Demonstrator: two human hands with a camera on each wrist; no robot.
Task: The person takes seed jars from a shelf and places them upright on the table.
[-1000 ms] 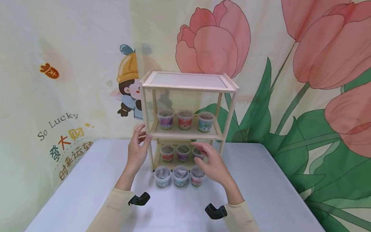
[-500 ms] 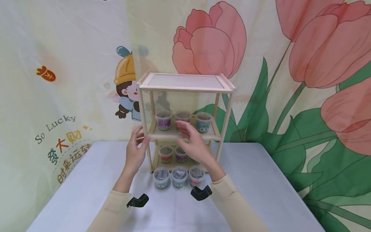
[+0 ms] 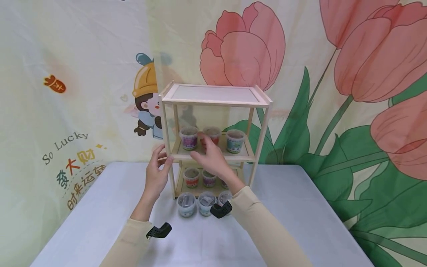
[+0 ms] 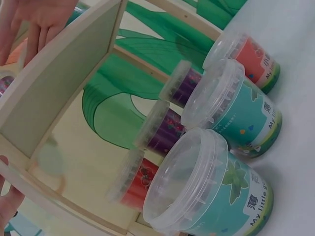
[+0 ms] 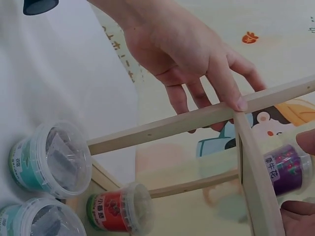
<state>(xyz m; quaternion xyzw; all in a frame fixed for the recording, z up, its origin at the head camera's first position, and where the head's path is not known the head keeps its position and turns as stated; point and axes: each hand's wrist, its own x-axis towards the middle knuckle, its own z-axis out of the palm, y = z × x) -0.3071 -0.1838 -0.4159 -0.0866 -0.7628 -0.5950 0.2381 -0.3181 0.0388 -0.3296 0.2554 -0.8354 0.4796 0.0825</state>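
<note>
Pale wood makes up the three-level rack (image 3: 215, 94) standing on the white worktop (image 3: 283, 207), its left front post pinched by the left hand (image 3: 156, 176), thumb in front and fingers behind. The right hand (image 3: 213, 157) reaches over the front edge of the middle shelf, thumb and fingers spread apart, in front of the red-labelled tub (image 3: 217, 139) and just beside the purple-labelled tub (image 3: 189, 141); in the right wrist view the purple label shows between its digits, though whether they touch the tub I cannot tell. That purple tub stands upright at the left end of the middle shelf, with the red one in the centre and the blue-green tub (image 3: 235, 141) at the right. On the bottom shelf are a lower red tub (image 3: 191, 179) and two lower purple tubs (image 4: 167, 132), the rightmost mostly hidden by the right arm in the head view. Before the rack, on the worktop, stand two teal tubs (image 4: 209, 184) and a small red tub (image 4: 251, 59), all clear-lidded.
</note>
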